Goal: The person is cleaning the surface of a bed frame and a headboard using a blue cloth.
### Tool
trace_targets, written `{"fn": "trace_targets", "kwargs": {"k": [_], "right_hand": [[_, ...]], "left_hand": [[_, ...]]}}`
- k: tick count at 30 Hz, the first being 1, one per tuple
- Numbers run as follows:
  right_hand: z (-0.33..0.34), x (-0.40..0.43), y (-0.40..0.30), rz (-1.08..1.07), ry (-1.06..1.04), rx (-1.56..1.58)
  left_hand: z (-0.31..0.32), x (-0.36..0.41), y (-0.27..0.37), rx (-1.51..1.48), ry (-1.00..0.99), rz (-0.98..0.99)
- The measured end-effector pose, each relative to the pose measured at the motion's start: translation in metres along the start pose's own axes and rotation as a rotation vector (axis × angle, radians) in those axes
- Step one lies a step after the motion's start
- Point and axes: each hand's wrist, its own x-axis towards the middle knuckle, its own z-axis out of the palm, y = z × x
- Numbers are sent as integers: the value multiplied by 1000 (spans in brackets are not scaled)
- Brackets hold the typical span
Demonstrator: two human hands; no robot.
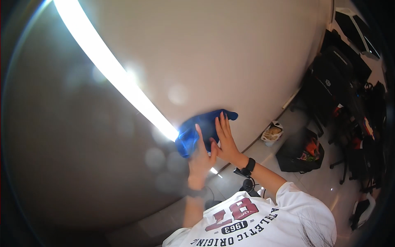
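Note:
A blue cloth [188, 139] lies spread against a pale wall, beside the lower end of a bright strip of light. My left hand [202, 157] presses flat on the cloth, its fingers pointing up the wall. Just to its right, my right hand [226, 139] rests its fingers on the darker part of the cloth. The two thumbs are close together; whether they touch is unclear. Each wrist wears a dark band. Neither hand is closed around the cloth.
The pale wall [247, 55] fills most of the view. On the tiled floor at right stand a white plastic bag [272, 134] and a large black bag [287, 154] with colourful items inside. Black office chairs [333, 74] stand farther right.

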Motion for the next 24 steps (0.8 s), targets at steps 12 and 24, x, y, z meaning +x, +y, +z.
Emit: {"fn": "trace_targets", "kwargs": {"k": [12,24], "right_hand": [[140,15,-178,-228,-25,-145],[208,6,-284,-355,-99,22]], "left_hand": [[-159,-98,-116,479,217,-160],[-221,-155,-171,269,391,-166]]}}
